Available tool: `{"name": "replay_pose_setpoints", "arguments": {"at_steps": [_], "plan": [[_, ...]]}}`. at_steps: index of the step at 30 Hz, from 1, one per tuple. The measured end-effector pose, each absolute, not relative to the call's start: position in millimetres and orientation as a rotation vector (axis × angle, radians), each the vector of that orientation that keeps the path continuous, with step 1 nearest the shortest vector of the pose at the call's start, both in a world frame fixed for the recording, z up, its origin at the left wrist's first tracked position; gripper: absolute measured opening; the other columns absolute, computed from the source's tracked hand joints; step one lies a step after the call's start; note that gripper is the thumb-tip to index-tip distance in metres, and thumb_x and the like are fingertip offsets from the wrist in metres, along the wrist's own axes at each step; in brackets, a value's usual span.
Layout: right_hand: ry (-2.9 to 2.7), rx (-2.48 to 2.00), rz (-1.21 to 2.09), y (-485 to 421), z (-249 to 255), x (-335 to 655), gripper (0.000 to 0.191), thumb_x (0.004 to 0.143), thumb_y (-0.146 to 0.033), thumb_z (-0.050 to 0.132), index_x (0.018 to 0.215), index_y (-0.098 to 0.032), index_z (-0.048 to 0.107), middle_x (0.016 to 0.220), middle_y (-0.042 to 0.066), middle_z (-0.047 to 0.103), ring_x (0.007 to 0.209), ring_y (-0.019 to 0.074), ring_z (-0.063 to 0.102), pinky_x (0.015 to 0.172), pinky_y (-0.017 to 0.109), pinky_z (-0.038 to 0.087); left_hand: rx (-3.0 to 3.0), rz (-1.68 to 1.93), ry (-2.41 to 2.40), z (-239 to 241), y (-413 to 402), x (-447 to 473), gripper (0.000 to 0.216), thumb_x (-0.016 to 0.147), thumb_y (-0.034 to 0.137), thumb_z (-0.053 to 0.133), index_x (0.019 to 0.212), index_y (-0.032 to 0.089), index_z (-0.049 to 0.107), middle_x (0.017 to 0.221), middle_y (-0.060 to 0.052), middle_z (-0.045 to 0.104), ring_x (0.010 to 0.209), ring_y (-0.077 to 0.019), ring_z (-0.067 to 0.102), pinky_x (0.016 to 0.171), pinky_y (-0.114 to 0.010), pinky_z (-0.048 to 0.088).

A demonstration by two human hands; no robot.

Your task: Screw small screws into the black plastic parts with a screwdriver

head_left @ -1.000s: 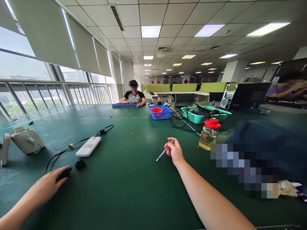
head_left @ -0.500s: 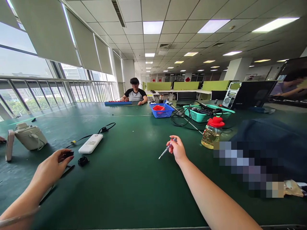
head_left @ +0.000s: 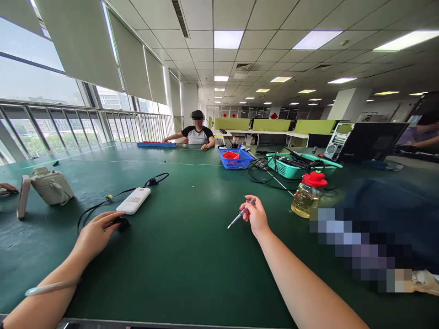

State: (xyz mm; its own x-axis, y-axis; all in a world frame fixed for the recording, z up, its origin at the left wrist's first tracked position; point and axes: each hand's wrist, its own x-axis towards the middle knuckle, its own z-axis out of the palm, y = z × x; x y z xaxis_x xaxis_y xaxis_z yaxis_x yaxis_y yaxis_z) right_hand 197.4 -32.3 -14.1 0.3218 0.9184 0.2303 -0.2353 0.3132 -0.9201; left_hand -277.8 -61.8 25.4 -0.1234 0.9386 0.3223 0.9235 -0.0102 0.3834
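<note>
My right hand (head_left: 258,215) is closed around the handle of a small screwdriver (head_left: 236,220), whose thin metal shaft slants down to the left above the green table. At the left, my left hand (head_left: 98,233) has its thumb and fingers closed at a small black object (head_left: 123,223). The fingers partly cover this object, and its kind is unclear. Just beyond those fingertips lies a white power bank (head_left: 134,200). A black cable (head_left: 128,192) with a yellow band runs behind the power bank and curls down beside my left hand.
A beige case (head_left: 51,186) and a pink slab-like item (head_left: 23,197) stand far left, near another person's hand (head_left: 7,188). Rightward are a red-lidded jar (head_left: 307,197), a blue basket (head_left: 236,163), a teal basket (head_left: 290,171) with cables, and dark cloth (head_left: 384,214). A person (head_left: 198,133) sits opposite.
My left hand has moved right and away from me, from beside the black object to touching it. The right hand keeps the screwdriver in nearly the same place. The view has shifted slightly.
</note>
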Motion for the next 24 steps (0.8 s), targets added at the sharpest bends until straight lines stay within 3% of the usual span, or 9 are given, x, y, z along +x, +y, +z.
{"name": "replay_pose_setpoints", "arguments": {"at_steps": [12,24], "plan": [[-0.916,-0.934,0.922,-33.0,-13.8,197.4,0.038,0.071,-0.046,0.067,0.096,-0.023,0.05,0.059,-0.005,0.062,0.037,0.0083,0.045,0.035,0.02,0.034,2.044,0.751,2.299,26.5,-60.2,-272.1,0.043,0.092,0.029,0.037,0.128,0.022,0.059,0.136,-0.002,0.059,0.117,-0.0224,0.058,0.098,-0.032,0.045],[-0.914,-0.929,0.924,-34.1,-11.2,195.8,0.038,0.07,-0.046,0.067,0.095,-0.023,0.049,0.059,-0.006,0.062,0.037,0.0082,0.045,0.035,0.02,0.033,2.134,0.782,2.255,27.8,-61.6,-269.3,0.042,0.094,0.032,0.037,0.125,0.019,0.061,0.134,-0.005,0.06,0.117,-0.0243,0.058,0.098,-0.034,0.045]]}}
